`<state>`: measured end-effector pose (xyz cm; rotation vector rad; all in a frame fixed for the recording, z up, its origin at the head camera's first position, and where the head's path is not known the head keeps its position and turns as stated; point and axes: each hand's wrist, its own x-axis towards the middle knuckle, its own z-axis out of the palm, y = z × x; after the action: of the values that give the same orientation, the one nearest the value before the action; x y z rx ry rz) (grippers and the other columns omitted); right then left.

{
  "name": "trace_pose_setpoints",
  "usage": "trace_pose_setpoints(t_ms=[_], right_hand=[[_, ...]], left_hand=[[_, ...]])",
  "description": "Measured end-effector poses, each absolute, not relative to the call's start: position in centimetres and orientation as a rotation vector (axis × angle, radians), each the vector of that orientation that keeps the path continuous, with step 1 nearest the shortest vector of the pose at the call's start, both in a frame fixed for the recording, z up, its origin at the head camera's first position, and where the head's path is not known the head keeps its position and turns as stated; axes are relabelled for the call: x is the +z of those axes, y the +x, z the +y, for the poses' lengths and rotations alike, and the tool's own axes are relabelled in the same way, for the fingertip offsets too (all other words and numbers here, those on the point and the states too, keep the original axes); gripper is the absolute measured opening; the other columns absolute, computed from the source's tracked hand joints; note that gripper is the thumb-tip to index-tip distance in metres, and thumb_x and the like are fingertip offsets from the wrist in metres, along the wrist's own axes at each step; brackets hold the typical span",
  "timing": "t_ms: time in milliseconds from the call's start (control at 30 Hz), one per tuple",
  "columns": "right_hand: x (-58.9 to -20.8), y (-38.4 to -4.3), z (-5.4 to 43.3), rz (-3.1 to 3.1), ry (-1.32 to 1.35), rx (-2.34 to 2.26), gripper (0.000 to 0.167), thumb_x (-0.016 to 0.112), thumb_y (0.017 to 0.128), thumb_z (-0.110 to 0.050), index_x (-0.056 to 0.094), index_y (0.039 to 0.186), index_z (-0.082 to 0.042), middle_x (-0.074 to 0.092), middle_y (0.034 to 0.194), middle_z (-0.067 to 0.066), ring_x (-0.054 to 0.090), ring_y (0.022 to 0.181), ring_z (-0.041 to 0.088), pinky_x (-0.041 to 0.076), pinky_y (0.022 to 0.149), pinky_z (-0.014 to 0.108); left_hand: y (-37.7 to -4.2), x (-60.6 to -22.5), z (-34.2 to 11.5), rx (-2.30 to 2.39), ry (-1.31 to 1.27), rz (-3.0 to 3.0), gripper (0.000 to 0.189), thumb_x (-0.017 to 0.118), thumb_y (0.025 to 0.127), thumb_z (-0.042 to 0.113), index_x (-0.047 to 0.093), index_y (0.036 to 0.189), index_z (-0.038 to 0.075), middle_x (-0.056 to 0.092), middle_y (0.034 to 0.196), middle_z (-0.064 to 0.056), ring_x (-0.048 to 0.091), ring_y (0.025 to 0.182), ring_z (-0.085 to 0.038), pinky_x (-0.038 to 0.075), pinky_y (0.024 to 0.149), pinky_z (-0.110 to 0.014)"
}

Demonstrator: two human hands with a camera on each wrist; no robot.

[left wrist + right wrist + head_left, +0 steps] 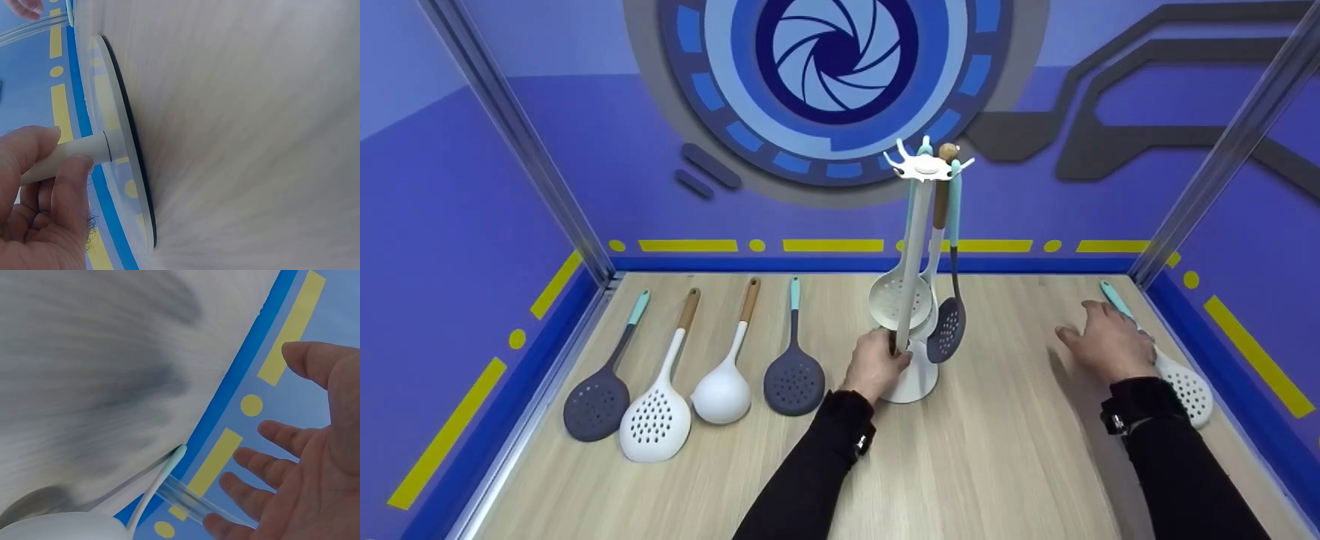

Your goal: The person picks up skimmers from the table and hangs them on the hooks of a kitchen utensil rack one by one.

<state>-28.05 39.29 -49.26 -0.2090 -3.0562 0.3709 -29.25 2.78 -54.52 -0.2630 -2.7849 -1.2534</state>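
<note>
My left hand (876,366) grips the pole of a white utensil stand (916,247) just above its round base; thumb and fingers wrap the pole in the left wrist view. From the stand's hooks hang a cream skimmer (887,300), a dark skimmer (947,331) with a mint handle, and a wooden-handled white utensil (940,202), its head partly hidden. On the right, my right hand (1110,343) is over a white skimmer (1191,390) with a mint handle, covering its middle. In the right wrist view its fingers are spread and hold nothing.
Left of the stand lie a dark slotted turner (596,405), a white slotted turner (656,424), a white ladle (722,397) and another dark skimmer (794,384), handles pointing away. Blue panels (825,217) with metal posts enclose the wooden table (960,472) at the back and sides.
</note>
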Motion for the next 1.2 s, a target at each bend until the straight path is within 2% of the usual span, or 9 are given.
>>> trace_pose_setpoints(t_ms=[233,767,1200], right_hand=[[-49.8,-27.8,40.2,-3.057,-0.255,0.399,0.087,0.049,0.084,-0.065,0.032,0.141,-0.002,0.033,0.139,0.033,0.029,0.121,0.057,0.02,0.089,0.074],[-50.5,-27.4,41.6,-3.102,-0.325,0.377,0.089,0.049,0.085,-0.064,0.029,0.141,0.002,0.029,0.138,0.036,0.026,0.121,0.057,0.02,0.087,0.075],[-51.1,-27.6,43.0,-3.153,-0.405,0.34,0.094,0.048,0.083,-0.067,0.029,0.14,0.005,0.026,0.137,0.038,0.026,0.118,0.06,0.027,0.081,0.075]], left_hand=[[-29.3,-54.5,2.8,-1.242,-0.267,-2.804,0.016,0.071,0.08,0.023,0.061,0.089,0.015,0.061,0.079,0.002,0.052,0.07,-0.01,0.043,0.063,-0.025],[-29.2,-54.5,2.8,-1.264,-0.243,-2.813,0.017,0.072,0.079,0.024,0.061,0.09,0.016,0.06,0.079,0.004,0.054,0.071,-0.01,0.045,0.064,-0.026],[-29.3,-54.6,2.8,-1.274,-0.284,-2.776,0.017,0.072,0.078,0.021,0.061,0.091,0.015,0.062,0.082,0.003,0.055,0.073,-0.01,0.046,0.067,-0.025]])
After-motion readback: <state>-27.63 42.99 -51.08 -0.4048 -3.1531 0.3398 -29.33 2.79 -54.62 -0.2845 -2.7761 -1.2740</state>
